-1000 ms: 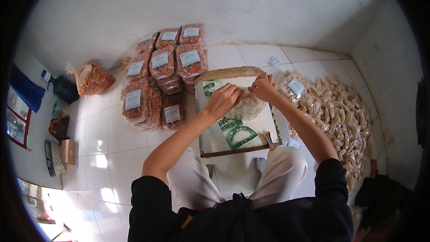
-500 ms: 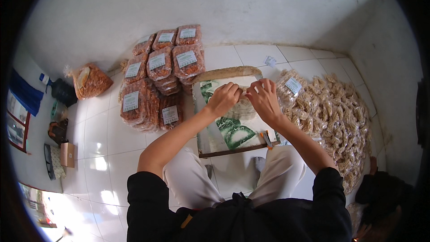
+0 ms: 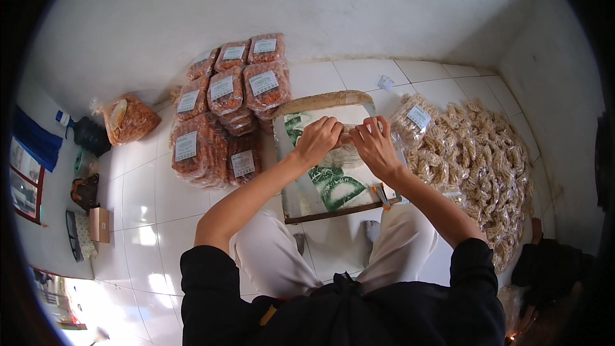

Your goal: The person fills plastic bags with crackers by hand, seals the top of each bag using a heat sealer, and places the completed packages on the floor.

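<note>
In front of me, a clear plastic bag [image 3: 348, 156] with pale contents lies on a low table [image 3: 296, 202] with a green and white printed top. My left hand [image 3: 318, 141] pinches its upper edge from the left. Close beside it, my right hand [image 3: 378, 149] pinches the same edge, fingers bent and pressed together. The fingertips hide the gripped plastic in part. An orange and black cutter-like tool [image 3: 382, 196] rests at the table's near right corner, below my right wrist.
Labelled packs of reddish-brown food [image 3: 221, 99] are stacked behind left. A labelled pale pack [image 3: 413, 118] sits right of the table, against a heap of pale bundles in clear plastic [image 3: 480, 166]. A bulging bag [image 3: 131, 120] stands far left. Another person [image 3: 548, 269] is at the lower right.
My hands stay at the bag's edge, with the left fingers shifted slightly and the right fingers more tightly bent. The view has tilted a little; the stacks look unmoved.
</note>
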`<action>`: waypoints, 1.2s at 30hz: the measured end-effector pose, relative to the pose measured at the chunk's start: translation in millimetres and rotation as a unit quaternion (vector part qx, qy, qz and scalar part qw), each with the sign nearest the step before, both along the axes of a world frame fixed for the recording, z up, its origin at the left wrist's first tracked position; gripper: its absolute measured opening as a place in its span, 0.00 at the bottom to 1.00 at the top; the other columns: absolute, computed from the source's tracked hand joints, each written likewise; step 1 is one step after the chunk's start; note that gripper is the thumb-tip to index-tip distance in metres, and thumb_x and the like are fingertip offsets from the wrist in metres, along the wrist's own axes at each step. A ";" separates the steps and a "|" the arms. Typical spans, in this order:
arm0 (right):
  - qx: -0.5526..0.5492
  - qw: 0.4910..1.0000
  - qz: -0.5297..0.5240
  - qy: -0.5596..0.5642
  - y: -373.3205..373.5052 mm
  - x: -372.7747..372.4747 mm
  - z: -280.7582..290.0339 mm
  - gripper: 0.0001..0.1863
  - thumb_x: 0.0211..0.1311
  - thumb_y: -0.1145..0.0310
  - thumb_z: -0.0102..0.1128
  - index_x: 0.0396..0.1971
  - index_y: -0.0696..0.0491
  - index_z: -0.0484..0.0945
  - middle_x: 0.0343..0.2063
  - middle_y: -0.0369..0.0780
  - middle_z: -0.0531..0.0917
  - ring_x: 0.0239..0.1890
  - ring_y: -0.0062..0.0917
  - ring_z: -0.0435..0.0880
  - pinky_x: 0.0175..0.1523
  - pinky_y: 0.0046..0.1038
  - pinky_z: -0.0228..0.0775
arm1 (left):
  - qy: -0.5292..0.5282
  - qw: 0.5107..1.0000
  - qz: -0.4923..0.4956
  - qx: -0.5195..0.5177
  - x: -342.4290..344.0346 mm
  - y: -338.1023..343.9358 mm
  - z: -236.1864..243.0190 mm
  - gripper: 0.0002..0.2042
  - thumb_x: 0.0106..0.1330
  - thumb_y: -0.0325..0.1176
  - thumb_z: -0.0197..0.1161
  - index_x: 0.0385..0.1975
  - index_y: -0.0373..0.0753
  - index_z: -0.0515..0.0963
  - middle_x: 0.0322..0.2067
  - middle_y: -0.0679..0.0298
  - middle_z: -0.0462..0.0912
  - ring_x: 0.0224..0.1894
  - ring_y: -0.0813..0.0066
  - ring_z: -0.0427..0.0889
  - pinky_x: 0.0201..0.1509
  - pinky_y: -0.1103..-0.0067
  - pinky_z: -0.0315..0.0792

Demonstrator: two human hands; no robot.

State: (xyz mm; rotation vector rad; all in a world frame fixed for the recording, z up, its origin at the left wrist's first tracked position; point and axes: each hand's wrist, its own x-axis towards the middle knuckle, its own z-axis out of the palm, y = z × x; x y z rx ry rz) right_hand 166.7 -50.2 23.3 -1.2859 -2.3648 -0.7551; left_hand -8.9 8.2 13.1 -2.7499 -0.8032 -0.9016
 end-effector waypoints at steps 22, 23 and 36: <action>-0.009 0.996 0.022 0.083 15.9 -5.7 -5.4 0.08 0.45 0.73 0.53 0.29 0.55 0.74 0.30 0.39 0.75 0.44 0.31 0.67 0.53 0.42 0.52 | -0.047 0.997 0.000 -0.062 -4.5 3.0 4.7 0.12 0.45 0.28 0.67 0.28 0.38 0.71 0.27 0.64 0.72 0.33 0.66 0.76 0.35 0.74 0.72; -0.026 0.995 0.033 0.096 19.0 -5.0 -5.4 0.08 0.44 0.73 0.53 0.28 0.55 0.74 0.30 0.39 0.75 0.43 0.31 0.67 0.52 0.41 0.52 | -0.037 0.997 -0.002 -0.065 -5.0 2.8 6.3 0.12 0.45 0.28 0.67 0.28 0.38 0.71 0.27 0.64 0.72 0.33 0.66 0.76 0.35 0.74 0.72; -0.228 0.965 0.075 0.108 54.2 15.3 9.8 0.03 0.51 0.71 0.55 0.24 0.52 0.76 0.27 0.35 0.78 0.41 0.30 0.70 0.51 0.43 0.49 | -0.058 0.990 -0.037 -0.122 -12.9 4.1 11.9 0.09 0.50 0.28 0.64 0.30 0.36 0.74 0.30 0.62 0.74 0.36 0.64 0.75 0.40 0.73 0.72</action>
